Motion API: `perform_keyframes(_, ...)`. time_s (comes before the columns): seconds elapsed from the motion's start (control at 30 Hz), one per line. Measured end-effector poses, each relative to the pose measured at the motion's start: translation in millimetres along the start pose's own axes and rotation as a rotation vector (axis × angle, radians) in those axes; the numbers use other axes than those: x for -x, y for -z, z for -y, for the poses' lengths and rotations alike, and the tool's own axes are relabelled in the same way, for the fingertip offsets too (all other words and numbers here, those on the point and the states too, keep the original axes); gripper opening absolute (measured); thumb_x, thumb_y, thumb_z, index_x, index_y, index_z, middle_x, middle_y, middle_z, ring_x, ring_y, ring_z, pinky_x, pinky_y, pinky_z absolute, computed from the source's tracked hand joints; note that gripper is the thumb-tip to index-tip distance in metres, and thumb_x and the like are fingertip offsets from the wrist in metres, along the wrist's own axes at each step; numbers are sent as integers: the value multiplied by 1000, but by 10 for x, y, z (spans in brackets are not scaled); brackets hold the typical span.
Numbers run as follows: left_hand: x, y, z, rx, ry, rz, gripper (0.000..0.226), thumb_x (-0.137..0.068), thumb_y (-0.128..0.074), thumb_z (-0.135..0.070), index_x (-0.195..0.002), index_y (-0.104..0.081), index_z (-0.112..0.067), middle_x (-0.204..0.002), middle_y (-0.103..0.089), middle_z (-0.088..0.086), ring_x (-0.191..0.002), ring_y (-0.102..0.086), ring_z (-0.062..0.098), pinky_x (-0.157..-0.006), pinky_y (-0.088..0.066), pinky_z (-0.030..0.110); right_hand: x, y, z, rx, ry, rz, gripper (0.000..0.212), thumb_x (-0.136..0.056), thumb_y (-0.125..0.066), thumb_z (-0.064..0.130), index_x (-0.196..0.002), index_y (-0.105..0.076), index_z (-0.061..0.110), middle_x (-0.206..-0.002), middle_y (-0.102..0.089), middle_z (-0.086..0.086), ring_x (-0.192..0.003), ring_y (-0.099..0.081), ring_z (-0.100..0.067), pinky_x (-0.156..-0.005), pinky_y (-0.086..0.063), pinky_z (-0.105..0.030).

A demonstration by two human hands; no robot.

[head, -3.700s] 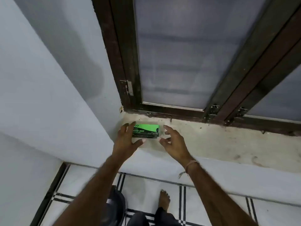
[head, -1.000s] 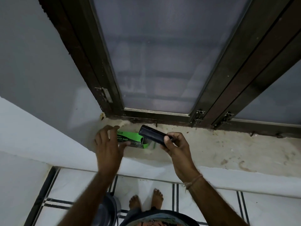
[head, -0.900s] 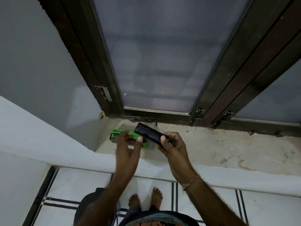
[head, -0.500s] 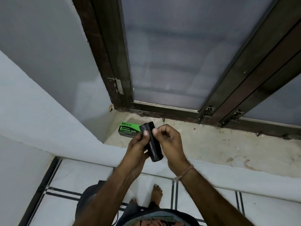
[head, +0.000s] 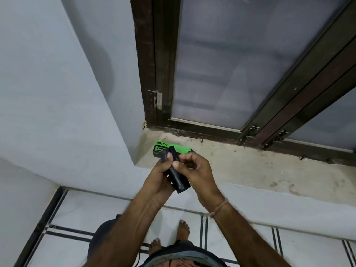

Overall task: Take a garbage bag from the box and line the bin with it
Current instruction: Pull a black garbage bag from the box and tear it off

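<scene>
Bag roll (head: 178, 179) (black) in both hands

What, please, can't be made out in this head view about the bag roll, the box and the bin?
- Black bag roll: its middle is covered by the left hand and right hand.
- Green box: its near part and most of its print sit behind the roll and fingers.
- Bin: mostly hidden by the left forearm; its inside cannot be seen.

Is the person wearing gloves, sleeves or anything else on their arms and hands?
No gloves and no sleeves: both forearms are bare all the way up. The left hand has nothing on it. The right hand has a thin pale thread tied round the wrist, with a short loose end hanging.
</scene>
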State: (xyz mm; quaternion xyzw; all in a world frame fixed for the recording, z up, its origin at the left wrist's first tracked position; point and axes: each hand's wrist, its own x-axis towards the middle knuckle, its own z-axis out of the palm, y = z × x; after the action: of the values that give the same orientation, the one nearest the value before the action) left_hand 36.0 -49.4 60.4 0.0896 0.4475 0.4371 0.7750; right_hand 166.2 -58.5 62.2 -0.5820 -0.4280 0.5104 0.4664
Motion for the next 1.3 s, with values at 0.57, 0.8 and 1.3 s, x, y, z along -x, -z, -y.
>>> perform_keyframes(0.57,366,-3,-46,-149,27,92,54,-98,-51,-56,-126,-69,-13,-118,-78,14,-107,-74,30,-90,-58,40,116,-231,303,-475,-240,-295,29,-111,-43,26,-110,-62,3,-100,-73,-15,-82,-72,-20,-71,-60,-28)
perform_keyframes(0.8,429,65,-78,-214,-56,101,56,-96,-54,-58,-125,-70,-13,-119,-77,15,-107,-76,31,-79,-63,44,208,-188,60,319,127,-124,27,-88,-75,44,-98,-75,19,-90,-78,5,-87,-74,-10,-82,-60,-39)
perform_keyframes(1.3,421,158,-64,-250,-99,114,56,-89,-64,-50,-132,-66,-14,-122,-75,18,-109,-73,37,-73,-62,42,274,-113,148,167,-36,-35,28,-90,-74,49,-91,-77,21,-80,-76,7,-73,-70,-13,-63,-55,-28)
